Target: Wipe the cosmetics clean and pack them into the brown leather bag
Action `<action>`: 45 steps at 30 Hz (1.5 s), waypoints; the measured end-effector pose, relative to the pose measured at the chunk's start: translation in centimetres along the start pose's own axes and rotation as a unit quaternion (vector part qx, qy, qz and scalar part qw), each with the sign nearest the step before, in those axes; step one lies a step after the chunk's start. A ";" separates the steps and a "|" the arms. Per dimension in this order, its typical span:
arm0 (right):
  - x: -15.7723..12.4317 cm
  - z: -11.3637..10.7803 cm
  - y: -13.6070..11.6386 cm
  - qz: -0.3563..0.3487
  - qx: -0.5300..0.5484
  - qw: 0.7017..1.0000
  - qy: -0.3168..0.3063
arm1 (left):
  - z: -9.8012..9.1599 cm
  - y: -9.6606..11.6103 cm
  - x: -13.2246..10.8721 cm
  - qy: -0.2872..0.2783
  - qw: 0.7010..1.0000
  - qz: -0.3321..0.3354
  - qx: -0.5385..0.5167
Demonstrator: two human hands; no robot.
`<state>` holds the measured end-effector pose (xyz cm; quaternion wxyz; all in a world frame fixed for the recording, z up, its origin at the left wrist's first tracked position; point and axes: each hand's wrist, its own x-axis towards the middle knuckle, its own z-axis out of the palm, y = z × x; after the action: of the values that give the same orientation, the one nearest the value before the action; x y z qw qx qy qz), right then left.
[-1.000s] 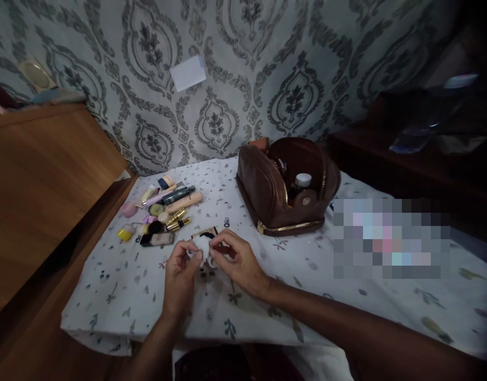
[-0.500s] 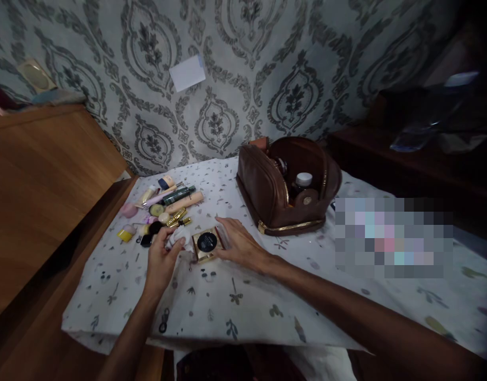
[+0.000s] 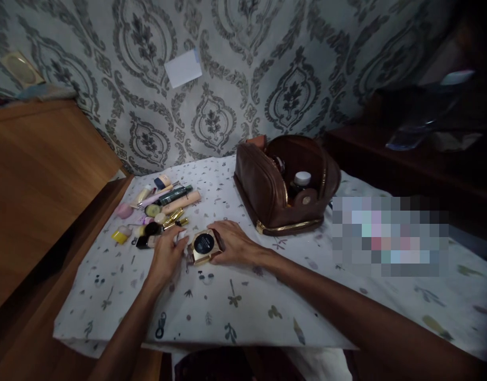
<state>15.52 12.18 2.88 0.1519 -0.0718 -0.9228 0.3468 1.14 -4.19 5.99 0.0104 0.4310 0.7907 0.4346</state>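
Observation:
My right hand grips the right side of a gold powder compact with a round black label on top. The compact is slightly tilted above the patterned cloth. Close by on the left, the fingers of my left hand are closed on a crumpled white tissue, mostly hidden behind them. Just beyond that hand lie gold tubes, a black-capped bottle and a dark round piece.
A brown leather bag stands unzipped behind my right hand, with a white-capped jar inside. Makeup items, including a peach tube and a yellow-capped piece, lie at left. A wooden cabinet borders the table; a blurred patch covers the right.
My right hand has closed around the compact's side and tipped it up a little. The left hand has shifted slightly, and less of the tissue shows.

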 end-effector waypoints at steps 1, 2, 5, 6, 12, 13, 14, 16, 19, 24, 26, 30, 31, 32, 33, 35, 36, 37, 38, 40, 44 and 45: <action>-0.1 0.0 -0.1 0.000 0.003 1.000 0.001 | 0.1 0.1 0.1 -0.002 1.000 0.000 0.006; -0.2 0.0 -0.1 0.003 0.004 1.000 0.003 | 0.1 0.2 0.3 -0.003 1.000 0.002 0.013; -0.2 0.1 0.0 0.012 0.001 1.000 0.010 | 0.4 0.5 0.6 -0.002 0.999 0.010 0.031; -0.2 0.3 0.1 0.013 0.001 1.000 0.012 | 0.5 0.7 0.8 -0.001 0.999 0.013 0.035; 0.0 1.2 1.0 0.009 0.013 1.000 0.024 | 1.5 1.5 1.7 -0.042 0.996 0.047 0.065; 0.0 1.3 1.2 0.009 0.014 1.000 0.027 | 1.8 1.7 1.9 -0.054 0.995 0.054 0.071; 0.0 1.4 1.3 0.008 0.015 0.999 0.030 | 2.0 1.8 2.0 -0.064 0.993 0.060 0.077; 0.0 1.6 1.4 0.005 0.017 0.999 0.039 | 2.5 2.1 2.3 -0.082 0.990 0.071 0.086; 0.0 1.6 1.4 0.003 0.019 0.999 0.041 | 3.1 2.4 2.7 -0.101 0.987 0.083 0.095; -0.2 1.4 1.3 0.000 0.018 0.999 0.035 | 3.4 3.3 2.8 -0.122 0.983 0.098 0.100; -0.2 1.4 1.4 -0.007 0.023 0.999 0.039 | 3.4 3.8 2.7 -0.131 0.980 0.110 0.099; -0.2 1.6 1.6 -0.006 0.031 0.999 0.041 | 3.3 4.9 2.2 -0.158 0.973 0.132 0.108; -0.2 1.7 1.7 -0.005 0.033 0.999 0.041 | 3.3 5.2 2.0 -0.168 0.970 0.134 0.114; -0.2 1.7 1.7 -0.006 0.035 0.998 0.042 | 3.2 5.4 1.8 -0.177 0.968 0.137 0.118; -0.2 1.7 1.7 -0.009 0.038 0.998 0.043 | 3.2 5.5 1.6 -0.185 0.965 0.140 0.119; -0.2 1.5 1.7 -0.014 0.043 0.998 0.043 | 3.0 5.7 1.3 -0.200 0.962 0.145 0.116; -0.3 1.4 1.7 -0.017 0.044 0.998 0.042 | 2.9 5.7 1.1 -0.207 0.961 0.145 0.114; -0.3 1.3 1.6 -0.021 0.046 0.998 0.040 | 2.8 5.7 1.0 -0.215 0.959 0.145 0.112; -0.3 1.1 1.6 -0.026 0.049 0.998 0.036 | 2.6 5.8 0.8 -0.223 0.958 0.146 0.111; -0.4 0.7 1.5 -0.034 0.056 0.998 0.024 | 2.4 6.0 0.5 -0.238 0.954 0.149 0.104; -0.5 0.2 1.4 -0.028 0.060 0.998 0.003 | 1.8 6.7 -0.2 -0.257 0.952 0.146 0.085; -0.5 0.2 1.4 -0.028 0.060 0.998 0.002 | 1.6 6.9 -0.4 -0.262 0.951 0.144 0.082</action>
<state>15.96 13.01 1.71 0.1675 -0.0378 -0.9016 0.3971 6.64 -1.70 9.63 0.1193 0.6380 0.7228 0.2374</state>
